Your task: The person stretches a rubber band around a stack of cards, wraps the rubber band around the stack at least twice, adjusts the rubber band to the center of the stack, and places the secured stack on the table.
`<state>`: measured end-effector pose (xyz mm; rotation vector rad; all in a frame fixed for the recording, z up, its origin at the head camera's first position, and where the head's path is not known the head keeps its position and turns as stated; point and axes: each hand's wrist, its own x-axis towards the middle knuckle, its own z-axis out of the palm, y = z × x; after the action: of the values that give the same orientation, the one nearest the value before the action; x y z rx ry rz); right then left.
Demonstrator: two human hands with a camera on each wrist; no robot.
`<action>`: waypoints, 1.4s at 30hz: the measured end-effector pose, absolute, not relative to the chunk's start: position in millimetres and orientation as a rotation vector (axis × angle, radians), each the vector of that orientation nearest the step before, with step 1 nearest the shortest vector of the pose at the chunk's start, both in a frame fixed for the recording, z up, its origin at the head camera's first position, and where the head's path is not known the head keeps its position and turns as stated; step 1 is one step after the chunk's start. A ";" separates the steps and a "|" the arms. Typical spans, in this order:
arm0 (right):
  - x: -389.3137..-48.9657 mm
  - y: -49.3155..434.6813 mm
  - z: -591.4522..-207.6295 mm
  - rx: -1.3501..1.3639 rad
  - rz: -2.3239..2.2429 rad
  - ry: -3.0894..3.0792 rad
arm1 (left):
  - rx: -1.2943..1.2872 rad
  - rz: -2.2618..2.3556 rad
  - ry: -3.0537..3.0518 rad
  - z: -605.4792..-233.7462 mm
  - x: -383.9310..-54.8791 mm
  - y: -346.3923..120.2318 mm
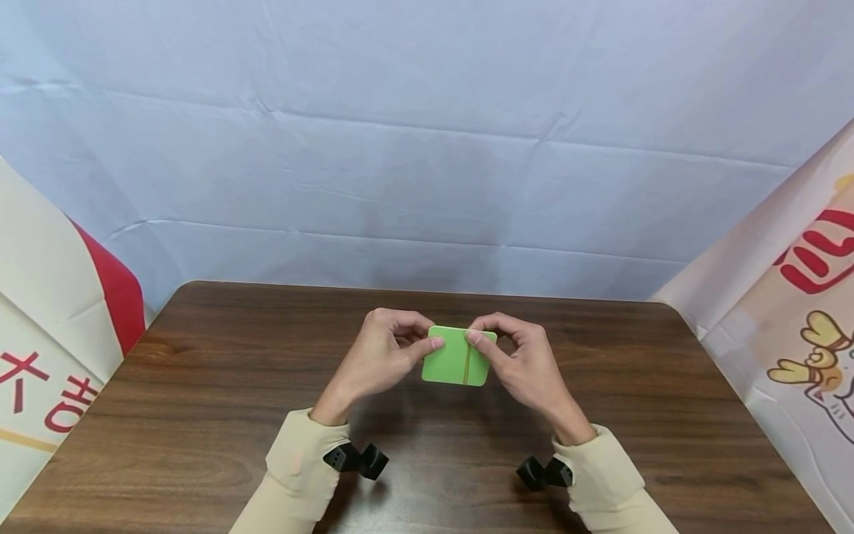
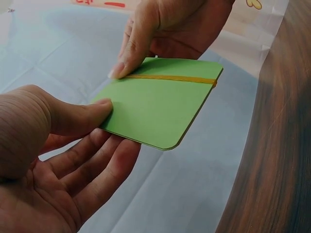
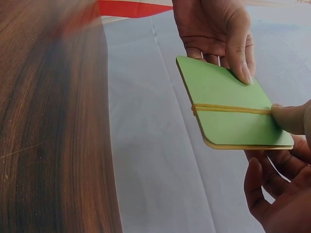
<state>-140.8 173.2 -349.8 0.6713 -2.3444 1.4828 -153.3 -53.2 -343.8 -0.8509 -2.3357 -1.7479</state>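
Note:
Both hands hold up a thin green card-like piece (image 1: 443, 365) with rounded corners, above the table. A yellow rubber band (image 1: 466, 365) runs around it, nearer its right side in the head view. My left hand (image 1: 382, 357) pinches the left upper part, thumb on the green face and fingers behind. My right hand (image 1: 530, 365) pinches the upper right part, its thumb tip at the band. In the right wrist view the green piece (image 3: 228, 90) shows a layered edge, and the band (image 3: 228, 108) crosses its face.
A dark brown wooden table (image 1: 220, 371) lies beneath the hands. Pale cloth (image 1: 427, 185) hangs behind it, and printed banners stand at the left (image 1: 53, 311) and right (image 1: 787, 356). Each sleeve cuff carries a small black device (image 1: 356, 458).

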 end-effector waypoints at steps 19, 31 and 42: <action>-139.4 171.5 -350.3 0.656 1.459 -2.336 | -0.861 -1.734 -2.332 -345.0 -153.2 -51.8; -138.1 169.7 -351.0 0.620 1.467 -2.342 | -0.862 -1.720 -2.329 -345.8 -152.4 -49.7; -138.0 169.3 -352.0 0.635 1.508 -2.351 | -0.888 -1.702 -2.333 -345.4 -151.4 -46.6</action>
<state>-138.0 169.3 -352.0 0.6355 -2.3506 1.5081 -151.4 -46.6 -345.4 -0.8884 -2.3331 -1.7015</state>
